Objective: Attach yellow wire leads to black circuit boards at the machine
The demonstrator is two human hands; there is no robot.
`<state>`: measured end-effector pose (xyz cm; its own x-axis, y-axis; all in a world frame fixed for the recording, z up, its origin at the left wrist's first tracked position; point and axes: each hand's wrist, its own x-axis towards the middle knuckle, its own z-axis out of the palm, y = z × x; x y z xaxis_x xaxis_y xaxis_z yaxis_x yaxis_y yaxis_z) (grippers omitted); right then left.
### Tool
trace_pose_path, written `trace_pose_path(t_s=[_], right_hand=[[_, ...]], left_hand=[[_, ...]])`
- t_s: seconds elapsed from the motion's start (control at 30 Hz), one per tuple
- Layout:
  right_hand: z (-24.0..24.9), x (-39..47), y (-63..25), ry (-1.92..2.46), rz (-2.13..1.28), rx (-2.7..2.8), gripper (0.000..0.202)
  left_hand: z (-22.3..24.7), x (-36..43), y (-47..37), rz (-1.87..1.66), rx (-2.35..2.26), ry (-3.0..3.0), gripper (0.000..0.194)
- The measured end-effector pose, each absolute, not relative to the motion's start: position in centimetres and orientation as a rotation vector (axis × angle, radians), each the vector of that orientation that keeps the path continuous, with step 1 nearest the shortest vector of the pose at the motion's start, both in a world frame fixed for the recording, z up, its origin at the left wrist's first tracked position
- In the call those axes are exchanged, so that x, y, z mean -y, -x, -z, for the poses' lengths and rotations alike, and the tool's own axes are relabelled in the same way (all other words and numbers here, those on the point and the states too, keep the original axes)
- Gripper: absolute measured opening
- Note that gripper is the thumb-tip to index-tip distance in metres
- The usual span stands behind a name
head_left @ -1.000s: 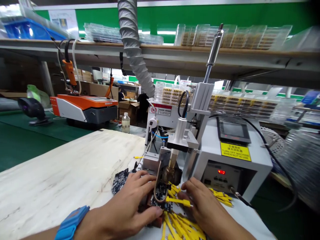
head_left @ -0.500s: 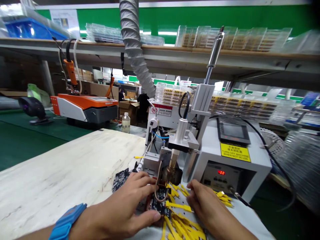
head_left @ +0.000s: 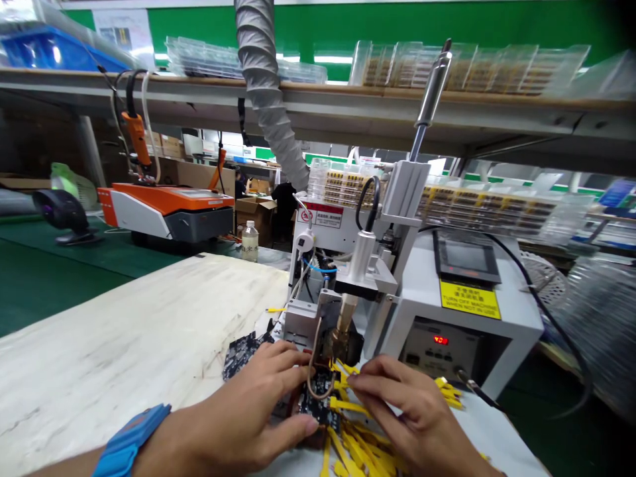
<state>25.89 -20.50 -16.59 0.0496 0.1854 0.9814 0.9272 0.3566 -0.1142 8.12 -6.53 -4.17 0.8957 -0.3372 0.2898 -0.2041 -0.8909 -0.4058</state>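
My left hand (head_left: 248, 404) lies with thumb and fingers braced on a dark circuit board (head_left: 314, 402) beneath the machine's brass-coloured tip (head_left: 340, 338). A blue band (head_left: 130, 440) circles that wrist. Just right of the tip, my right hand (head_left: 405, 404) has thumb and forefinger pinched on a thin yellow strip (head_left: 342, 366), whose end reaches the board's edge under the tip. A pile of yellow strips (head_left: 360, 450) fans out along the board's near right side. A bent brown tube (head_left: 312, 371) curves over the board. My left fingers hide its left edge.
Another dark board (head_left: 243, 351) lies left of my left hand on the pale worktop (head_left: 139, 344). The press's metal column (head_left: 405, 199) rises close ahead. Its control box (head_left: 472, 338) stands right, with a lit red display (head_left: 440, 340). A grey duct (head_left: 261, 73) hangs above.
My right hand has moved left and up, and its pinched fingertips are now close to the brass-coloured tip. The red display's characters have changed. My left hand stays in place.
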Motion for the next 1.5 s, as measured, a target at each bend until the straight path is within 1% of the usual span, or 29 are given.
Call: trace_pose_path(t_s=[0.17,0.37,0.63,0.87,1.13,1.5], right_hand=[[17.3,19.2,-26.0,1.119,0.867,1.417,0.027],[17.5,19.9,-26.3,1.160,0.925,1.443,0.032],[17.1,20.2,-26.1,1.159,0.930,1.490,0.038],[17.3,19.6,-26.4,1.154,0.909,1.488,0.034],[17.3,19.8,-26.4,1.177,0.889,1.512,0.035],[17.1,19.6,-26.4,1.166,0.899,1.513,0.031]], left_hand=[[4.2,6.7,-8.2,0.511,-0.386,2.722,0.033],[4.2,7.0,-8.2,0.482,-0.386,2.729,0.033],[4.2,6.8,-8.3,0.457,-0.370,2.736,0.029],[4.2,7.0,-8.2,0.449,-0.381,2.743,0.034],[4.1,6.8,-8.3,0.440,-0.368,2.752,0.033],[4.1,6.9,-8.2,0.427,-0.343,2.814,0.035]])
